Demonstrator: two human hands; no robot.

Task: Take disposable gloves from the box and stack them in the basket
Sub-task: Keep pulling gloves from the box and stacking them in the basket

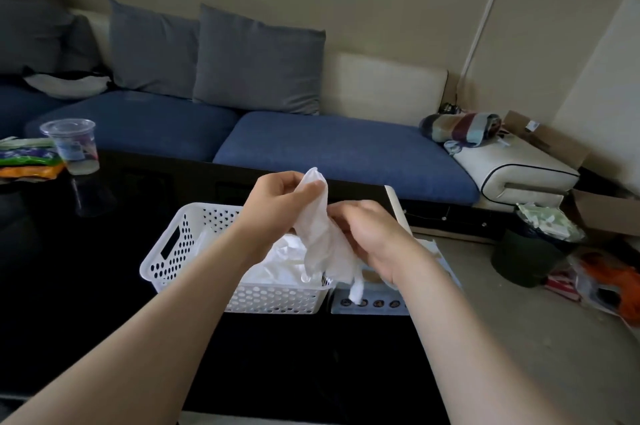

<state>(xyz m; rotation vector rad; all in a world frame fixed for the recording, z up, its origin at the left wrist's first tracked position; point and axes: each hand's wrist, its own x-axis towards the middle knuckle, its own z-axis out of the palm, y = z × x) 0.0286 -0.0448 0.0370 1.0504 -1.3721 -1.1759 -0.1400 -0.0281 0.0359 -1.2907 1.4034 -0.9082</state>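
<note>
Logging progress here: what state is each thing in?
basket: upright, pile of gloves inside
glove: held up, gripped by left hand and right hand
box: open, flap raised
cup: upright, little liquid left
bin: full to the rim

basket white, perforated | glove translucent white | sofa seat blue

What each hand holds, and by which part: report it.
Both hold one white glove: left hand pinches its top end, right hand grips its middle.
</note>
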